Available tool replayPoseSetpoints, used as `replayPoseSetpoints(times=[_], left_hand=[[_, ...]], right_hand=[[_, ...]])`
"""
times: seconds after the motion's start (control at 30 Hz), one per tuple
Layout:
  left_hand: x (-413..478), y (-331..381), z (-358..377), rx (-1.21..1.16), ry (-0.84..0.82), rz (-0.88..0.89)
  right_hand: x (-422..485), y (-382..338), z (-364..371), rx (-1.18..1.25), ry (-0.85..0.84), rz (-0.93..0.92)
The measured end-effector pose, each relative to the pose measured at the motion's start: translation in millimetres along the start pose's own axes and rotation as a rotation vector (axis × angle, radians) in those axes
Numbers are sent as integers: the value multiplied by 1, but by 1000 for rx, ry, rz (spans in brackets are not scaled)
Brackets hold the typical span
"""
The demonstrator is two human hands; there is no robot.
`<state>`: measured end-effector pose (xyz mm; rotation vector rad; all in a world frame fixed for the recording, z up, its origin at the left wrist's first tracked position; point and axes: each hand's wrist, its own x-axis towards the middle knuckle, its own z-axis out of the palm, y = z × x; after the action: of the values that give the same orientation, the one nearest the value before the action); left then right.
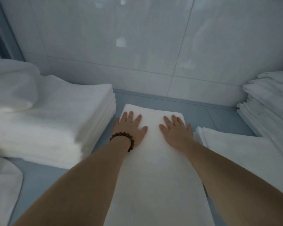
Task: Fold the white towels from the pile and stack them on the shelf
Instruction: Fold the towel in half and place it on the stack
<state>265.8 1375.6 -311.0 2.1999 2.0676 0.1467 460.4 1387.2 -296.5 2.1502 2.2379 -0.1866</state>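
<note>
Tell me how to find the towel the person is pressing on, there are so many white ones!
Look at the blue-grey surface below the tiled wall. In its middle, between a tall folded stack and a flatter pile, lies one long towel. Only this one has the left hand and right hand flat on it.

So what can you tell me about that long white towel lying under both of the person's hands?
The towel is plain white, soft and slightly fuzzy, like terry cloth. It lies flat as a long narrow strip on the blue-grey surface, running away from the person, its far end thick and rounded like a fold. The left hand, with a dark bead bracelet on its wrist, and the right hand press flat on it near that end, fingers spread. Both forearms lie over it. Whether it touches the neighbouring stacks is unclear.
</note>
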Motion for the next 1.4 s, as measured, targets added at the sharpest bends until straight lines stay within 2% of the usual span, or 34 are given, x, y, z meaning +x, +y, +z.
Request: replayPoseSetpoints(times=[0.1,0.2,0.3,0.4,0.53,0.8,0.93,1.4], left_hand=[[-4,4,-2,14,105,30],[-15,10,-9,167,170,139],[-29,24,-15,190,67,186],[-72,35,-8,31,-56,172],[-147,36,7,18,-35,233],[-228,0,-7,37,-49,21],[-277,23,-1,-27,-69,112],[-226,19,1,30,-12,154]], right_hand=[[-8,-11,-4,-55,66,102],[-48,-42,2,-3,52,-7],[-106,-55,16,29,11,-123],[-141,-43,16,18,-2,-92],[-169,-41,12,34,-13,-70],[-239,-23,21,36,18,-30],[-287,-30,34,56,-3,-69],[-243,-41,26,49,1,-69]])
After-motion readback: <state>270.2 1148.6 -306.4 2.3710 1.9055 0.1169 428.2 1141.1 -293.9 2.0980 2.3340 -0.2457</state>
